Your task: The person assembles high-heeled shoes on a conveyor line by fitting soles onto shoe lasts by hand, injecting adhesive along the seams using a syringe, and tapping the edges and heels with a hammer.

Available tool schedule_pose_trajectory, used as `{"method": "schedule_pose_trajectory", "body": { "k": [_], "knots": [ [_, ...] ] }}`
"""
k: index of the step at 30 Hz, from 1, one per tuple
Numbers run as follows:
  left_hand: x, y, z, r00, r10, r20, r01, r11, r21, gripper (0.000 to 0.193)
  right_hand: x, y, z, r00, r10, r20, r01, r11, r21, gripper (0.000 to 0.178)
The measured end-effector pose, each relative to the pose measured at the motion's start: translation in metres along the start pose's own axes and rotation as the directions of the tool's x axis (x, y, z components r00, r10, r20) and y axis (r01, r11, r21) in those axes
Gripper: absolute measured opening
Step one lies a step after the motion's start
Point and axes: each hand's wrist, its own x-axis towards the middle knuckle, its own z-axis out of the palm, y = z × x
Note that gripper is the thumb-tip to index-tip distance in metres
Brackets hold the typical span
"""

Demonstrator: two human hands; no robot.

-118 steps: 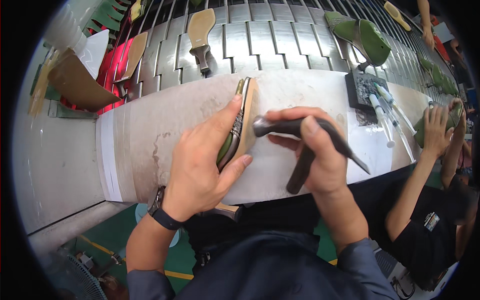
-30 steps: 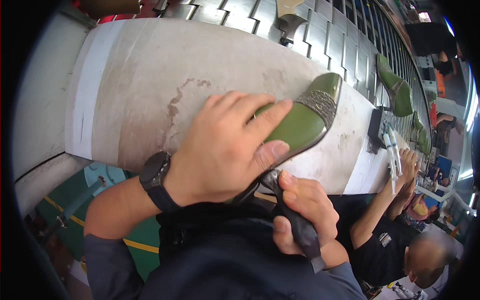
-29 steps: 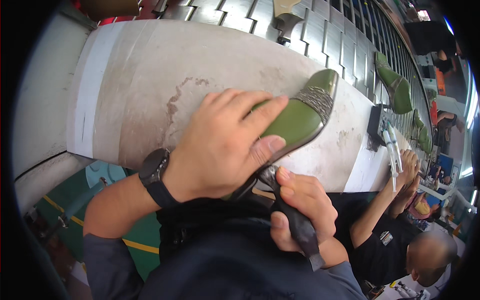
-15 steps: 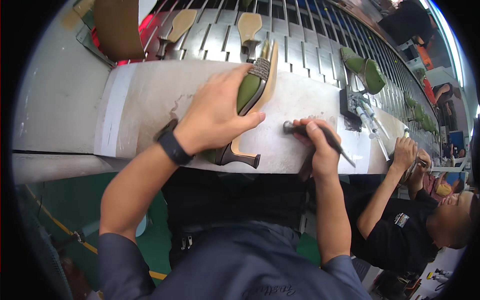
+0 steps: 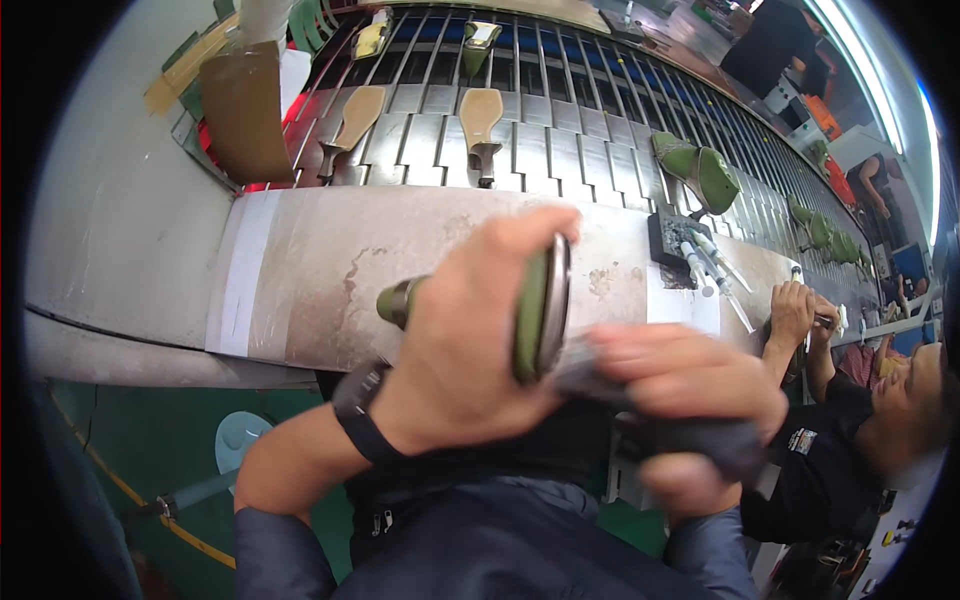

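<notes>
Raised in front of me, a green high-heeled shoe point(image 5: 536, 322) is wrapped by the fingers of my left hand point(image 5: 462, 335). Its dark sole edge stands nearly upright and faces right; my palm covers much of the upper. My right hand point(image 5: 700, 385), smeared by motion, is closed around a hammer point(image 5: 585, 372). The hammer's head is close to the lower part of the shoe's sole edge; whether they touch I cannot tell.
A worktable point(image 5: 330, 270) borders a slatted metal conveyor point(image 5: 560, 165) carrying tan-soled shoes point(image 5: 482, 120) and a green pair point(image 5: 700, 170). A black block point(image 5: 668, 238) and several syringes point(image 5: 715, 265) lie at right, where a co-worker's hands point(image 5: 795, 310) work. A brown panel point(image 5: 245, 115) stands far left.
The shoe has come off the table, nearer to me, and turned sole edge to the right. My right hand has brought the hammer down and close to it. My view has shifted.
</notes>
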Motion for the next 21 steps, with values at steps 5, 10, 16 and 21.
{"method": "schedule_pose_trajectory", "body": {
  "k": [5,10,16,21],
  "knots": [
    [-0.010,-0.001,0.007,0.994,0.109,-0.010,-0.108,0.993,0.053,0.084,0.027,-0.023,-0.017,0.965,0.151,0.216,-0.119,0.981,-0.152,0.051],
    [-0.025,-0.002,0.011,0.965,0.248,-0.085,-0.242,0.967,0.075,0.071,0.037,-0.031,-0.003,0.918,0.395,-0.039,-0.396,0.918,-0.025,0.048],
    [-0.086,-0.007,0.028,0.884,0.394,-0.253,-0.359,0.917,0.177,0.050,0.010,-0.016,0.002,0.907,0.254,0.336,-0.300,0.950,0.091,0.039],
    [-0.141,-0.074,0.035,0.906,0.354,-0.231,-0.207,0.848,0.488,0.080,-0.076,0.042,0.040,0.744,0.663,-0.084,-0.646,0.746,0.162,0.026]
  ]
}}
